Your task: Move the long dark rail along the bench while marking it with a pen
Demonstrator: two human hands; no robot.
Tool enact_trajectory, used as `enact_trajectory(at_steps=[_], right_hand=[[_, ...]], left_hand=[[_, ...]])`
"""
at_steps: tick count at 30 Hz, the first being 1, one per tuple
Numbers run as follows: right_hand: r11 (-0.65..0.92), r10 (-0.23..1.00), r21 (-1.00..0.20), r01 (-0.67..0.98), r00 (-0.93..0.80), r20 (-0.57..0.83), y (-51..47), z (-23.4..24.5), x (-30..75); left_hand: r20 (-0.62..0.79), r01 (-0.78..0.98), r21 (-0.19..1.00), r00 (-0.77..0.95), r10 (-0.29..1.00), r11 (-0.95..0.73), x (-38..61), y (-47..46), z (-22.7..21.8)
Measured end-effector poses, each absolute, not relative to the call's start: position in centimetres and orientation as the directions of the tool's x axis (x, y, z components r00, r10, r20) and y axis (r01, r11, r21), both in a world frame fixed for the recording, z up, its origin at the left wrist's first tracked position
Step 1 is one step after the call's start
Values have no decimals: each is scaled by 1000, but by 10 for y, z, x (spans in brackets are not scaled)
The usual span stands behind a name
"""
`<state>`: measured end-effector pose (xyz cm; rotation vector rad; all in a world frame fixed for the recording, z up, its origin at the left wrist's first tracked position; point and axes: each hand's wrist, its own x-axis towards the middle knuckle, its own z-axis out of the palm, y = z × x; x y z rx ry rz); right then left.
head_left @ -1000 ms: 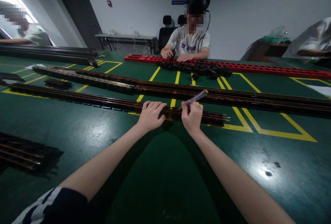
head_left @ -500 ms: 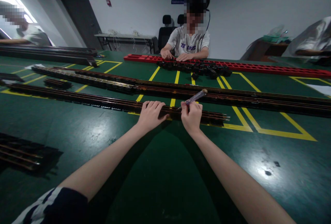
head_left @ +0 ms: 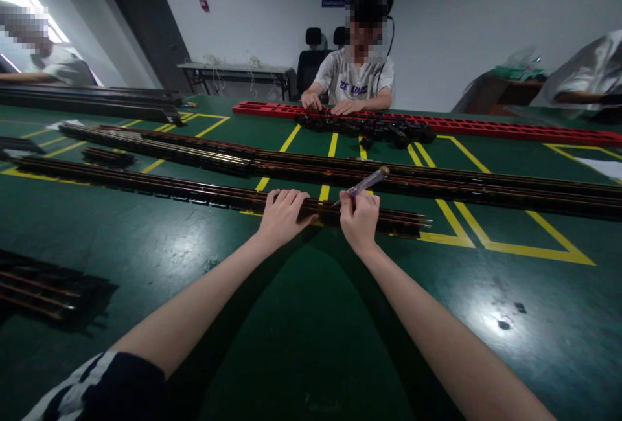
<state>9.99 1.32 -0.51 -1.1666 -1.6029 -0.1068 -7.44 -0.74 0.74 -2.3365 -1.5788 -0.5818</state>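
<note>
A long dark rail (head_left: pixel 214 195) with thin copper-coloured bars along its top lies across the table in front of me. My left hand (head_left: pixel 286 215) holds it down, fingers draped over the top and thumb on the near side. Farther right, my right hand (head_left: pixel 360 219) is closed around a screwdriver (head_left: pixel 368 181) with a clear handle. Its handle end points up and right, and the thin shaft slants down left to the rail. What the tip touches is too small to make out. Past my right hand, the bare bar ends stick out at the rail's right end.
More long dark rails (head_left: pixel 437 188) lie just behind, and another rail end (head_left: pixel 43 288) is at left. Across the green table (head_left: pixel 311 343) a co-worker (head_left: pixel 359 81) handles black parts (head_left: pixel 369 129) by a red slotted beam (head_left: pixel 510 131). Other people sit at both sides.
</note>
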Motion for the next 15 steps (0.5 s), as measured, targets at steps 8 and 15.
enact_trajectory(at_steps=[8, 15], right_hand=[[536, 573, -441, 720, 74, 816, 12, -5, 99], [552, 574, -446, 704, 67, 816, 11, -3, 98]], left_hand=[[481, 935, 2, 311, 820, -355, -73, -8, 7], [486, 932, 10, 312, 816, -362, -72, -9, 6]])
